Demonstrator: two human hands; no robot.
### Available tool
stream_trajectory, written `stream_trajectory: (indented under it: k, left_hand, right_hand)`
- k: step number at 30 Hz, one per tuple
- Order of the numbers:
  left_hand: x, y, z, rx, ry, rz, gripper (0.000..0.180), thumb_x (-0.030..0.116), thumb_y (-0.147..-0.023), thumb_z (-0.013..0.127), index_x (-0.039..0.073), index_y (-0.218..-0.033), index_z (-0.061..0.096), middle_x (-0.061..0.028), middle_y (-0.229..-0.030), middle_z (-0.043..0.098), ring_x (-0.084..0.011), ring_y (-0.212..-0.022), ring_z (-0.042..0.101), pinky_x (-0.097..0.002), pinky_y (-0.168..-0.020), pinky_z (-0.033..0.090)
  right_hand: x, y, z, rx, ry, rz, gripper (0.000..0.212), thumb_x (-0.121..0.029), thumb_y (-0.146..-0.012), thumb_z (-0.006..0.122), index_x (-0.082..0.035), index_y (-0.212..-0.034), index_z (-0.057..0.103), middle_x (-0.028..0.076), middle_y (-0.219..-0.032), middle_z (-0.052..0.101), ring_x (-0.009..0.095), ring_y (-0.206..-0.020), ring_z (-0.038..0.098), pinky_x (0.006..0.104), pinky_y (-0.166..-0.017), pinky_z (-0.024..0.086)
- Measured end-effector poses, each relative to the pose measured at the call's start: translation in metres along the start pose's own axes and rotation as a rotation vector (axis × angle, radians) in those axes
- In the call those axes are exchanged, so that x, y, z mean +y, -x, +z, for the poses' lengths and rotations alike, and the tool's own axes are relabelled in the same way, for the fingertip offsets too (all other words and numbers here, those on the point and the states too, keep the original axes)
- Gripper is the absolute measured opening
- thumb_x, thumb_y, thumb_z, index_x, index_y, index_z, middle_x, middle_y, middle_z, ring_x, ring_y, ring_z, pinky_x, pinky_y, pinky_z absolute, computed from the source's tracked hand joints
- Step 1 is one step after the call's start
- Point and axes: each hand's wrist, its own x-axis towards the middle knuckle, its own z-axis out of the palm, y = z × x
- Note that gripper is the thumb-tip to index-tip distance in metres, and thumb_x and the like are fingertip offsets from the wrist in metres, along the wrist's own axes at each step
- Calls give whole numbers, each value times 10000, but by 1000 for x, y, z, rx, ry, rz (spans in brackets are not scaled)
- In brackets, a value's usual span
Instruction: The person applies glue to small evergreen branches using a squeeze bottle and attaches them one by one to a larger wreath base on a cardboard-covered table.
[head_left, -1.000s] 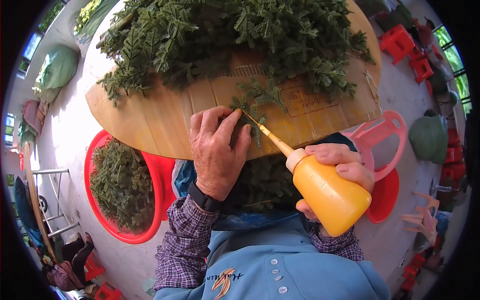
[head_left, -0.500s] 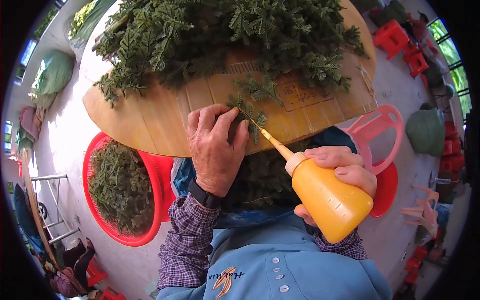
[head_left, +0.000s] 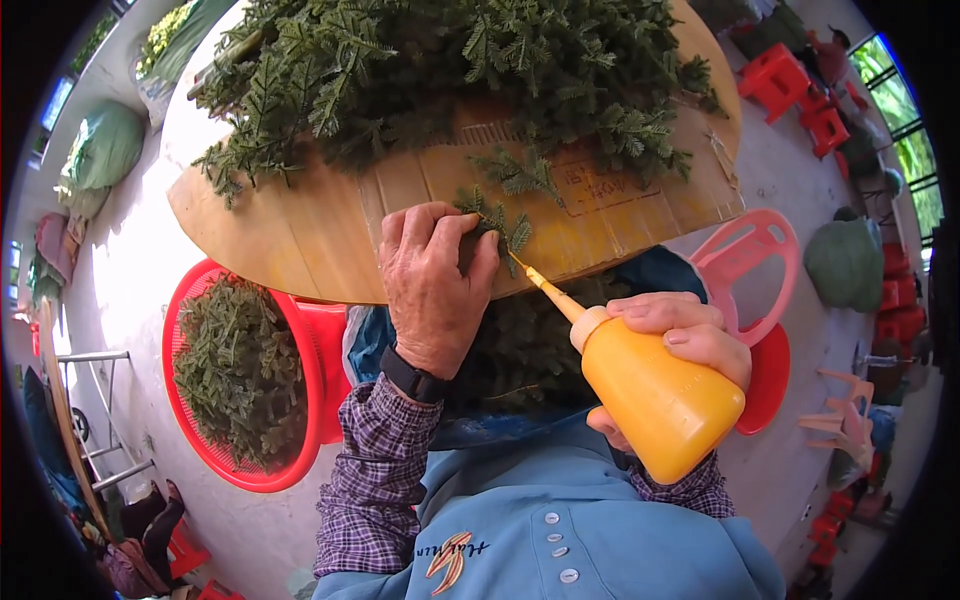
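Between thumb and forefinger, my left hand [head_left: 432,280] pinches a small green fir sprig [head_left: 512,230] over the front part of the cardboard [head_left: 600,225]. My right hand [head_left: 690,335] is wrapped round a yellow squeeze bottle [head_left: 660,400], tilted so its long thin nozzle points up and left. The nozzle's tip is at the lower end of the sprig; whether they touch I cannot tell. Another loose sprig [head_left: 520,172] lies on the cardboard just beyond. Farther back, a large heap of fir branches [head_left: 400,80] covers much of the round table [head_left: 260,240].
At the left, a red basket [head_left: 175,400] holds many cut sprigs. More greenery [head_left: 530,350] lies below the table edge, in blue plastic sheeting. A pink chair back [head_left: 785,270] stands at the right by a red stool seat [head_left: 765,385]. Red stools [head_left: 775,80] are farther off.
The nozzle tip has shifted slightly down and left, from along the sprig to its lower end. Both hands keep their holds, and the view has moved slightly.
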Motion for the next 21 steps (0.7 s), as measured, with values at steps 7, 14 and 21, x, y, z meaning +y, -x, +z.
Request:
stream_trajectory:
  k: [7,14,21]
  left_hand:
    - [-1,2,0,3,-4,-1,190,116,-759,759,38,-903,662,-99,-974,616,-315,-968,556,-424,-853,457]
    - [2,1,0,-8,0,-6,189,114,-760,763,42,-906,667,-98,-968,620,-315,-973,556,-424,-856,455]
    - [2,-5,-5,-59,55,-31,168,83,-767,759,43,-908,679,-105,-978,637,-316,-978,570,-411,-854,466]
  right_hand:
    - [-5,4,2,96,-35,14,644,-267,-713,913,-58,-1120,460,171,-1054,649,323,-919,691,412,-782,581]
    - [-4,12,-10,10,-30,23,680,-327,-770,872,-76,-1192,402,175,-1115,585,319,-965,636,419,-855,576]
    - [5,13,-22,107,-222,12,695,-255,-727,903,-65,-1193,423,187,-1107,591,329,-920,652,401,-778,571]
